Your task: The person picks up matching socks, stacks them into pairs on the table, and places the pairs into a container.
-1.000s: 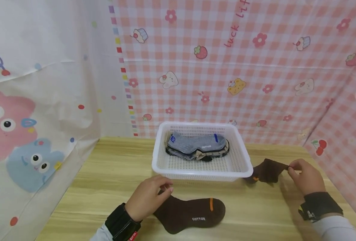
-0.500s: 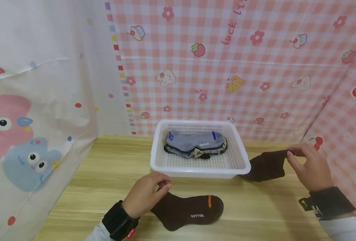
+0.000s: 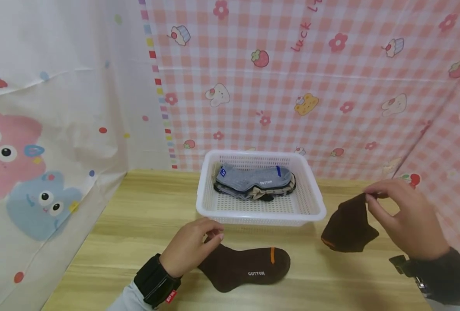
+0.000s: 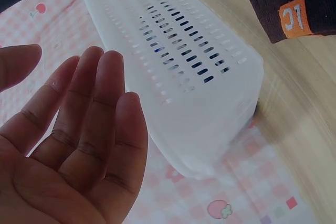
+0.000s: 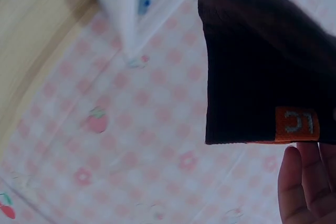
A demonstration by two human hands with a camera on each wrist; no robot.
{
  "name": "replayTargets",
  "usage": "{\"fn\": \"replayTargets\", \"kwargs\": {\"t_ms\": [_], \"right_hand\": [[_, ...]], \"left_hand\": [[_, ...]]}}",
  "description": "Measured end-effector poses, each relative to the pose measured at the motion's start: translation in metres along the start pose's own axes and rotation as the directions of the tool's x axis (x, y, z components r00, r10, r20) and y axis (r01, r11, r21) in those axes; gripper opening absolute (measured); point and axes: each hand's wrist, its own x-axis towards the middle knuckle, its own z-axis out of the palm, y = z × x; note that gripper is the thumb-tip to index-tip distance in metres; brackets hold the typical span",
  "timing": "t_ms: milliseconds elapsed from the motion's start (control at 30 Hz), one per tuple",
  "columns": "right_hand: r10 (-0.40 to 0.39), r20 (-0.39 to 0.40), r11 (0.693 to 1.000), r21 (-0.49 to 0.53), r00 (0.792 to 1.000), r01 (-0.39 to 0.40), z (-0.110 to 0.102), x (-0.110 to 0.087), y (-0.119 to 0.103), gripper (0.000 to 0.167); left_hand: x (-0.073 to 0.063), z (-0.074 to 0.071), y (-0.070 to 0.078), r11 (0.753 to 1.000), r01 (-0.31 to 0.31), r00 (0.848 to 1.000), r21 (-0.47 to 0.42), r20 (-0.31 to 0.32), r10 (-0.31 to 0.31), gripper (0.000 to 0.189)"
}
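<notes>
A dark brown sock [image 3: 249, 265] with an orange toe stripe and the word COTTON lies flat on the wooden table. My left hand [image 3: 192, 246] is over its cuff end; in the left wrist view the loosely bent fingers [image 4: 97, 103] hold nothing, and the sock's orange label [image 4: 294, 17] shows apart from them. At the right, my right hand [image 3: 409, 218] pinches a matching brown sock [image 3: 346, 226] by its cuff, and the sock hangs bunched over the table. Its orange cuff label [image 5: 296, 124] appears in the right wrist view, just above the fingers.
Behind the flat sock stands a white perforated plastic basket [image 3: 261, 218]. Inside it lies a pile of socks, with a grey sock [image 3: 245, 179] on top. A pink checked cloth [image 3: 276, 86] backs the table [image 3: 144, 216], and a white printed cloth [image 3: 74, 108] covers the left.
My right hand has raised the second sock off the table and brought it toward me, away from the basket's right corner. The left hand and the flat sock have stayed in place.
</notes>
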Motion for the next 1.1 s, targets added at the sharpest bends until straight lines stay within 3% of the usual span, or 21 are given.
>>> {"fn": "replayTargets", "kwargs": {"t_ms": [67,233,467,633,767,867,1033,1100], "right_hand": [[-0.071,-0.004,0.997,0.041,0.998,0.071,0.001,0.003,-0.009,0.013],[-0.17,-0.03,0.972,0.157,0.985,0.173,0.017,0.004,-0.027,0.052],[-0.203,0.086,0.958,0.222,0.975,0.18,0.056,0.0,-0.064,0.041],[-0.313,0.091,0.913,0.303,0.945,0.273,0.097,-0.004,-0.093,0.025],[-0.412,0.114,0.874,0.329,0.904,0.357,0.131,-0.011,-0.121,0.01],[-0.493,0.137,0.84,0.333,0.859,0.429,0.156,-0.02,-0.141,0.006],[-0.601,0.214,0.787,0.326,0.77,0.524,0.193,-0.031,-0.172,0.008],[-0.634,0.276,0.769,0.32,0.723,0.552,0.206,-0.035,-0.184,0.009]], "left_hand": [[0.0,-0.001,0.001,1.0,0.006,1.0,-0.001,0.001,-0.006,0.013],[-0.001,-0.002,0.002,1.0,0.011,1.0,-0.005,0.007,-0.011,0.014],[-0.001,-0.004,0.001,1.0,-0.001,1.0,-0.012,-0.002,0.001,0.014],[-0.001,-0.007,0.001,0.999,-0.017,1.0,-0.035,0.014,0.018,0.014],[-0.002,-0.014,0.001,0.997,-0.008,1.0,-0.073,0.022,0.009,0.014],[-0.002,-0.019,0.002,0.995,0.016,1.0,-0.096,0.022,-0.014,0.015],[0.0,-0.022,0.0,0.995,0.025,1.0,-0.098,-0.004,-0.026,0.018],[-0.001,-0.023,-0.002,0.995,0.024,0.999,-0.097,-0.021,-0.026,0.019]]}}
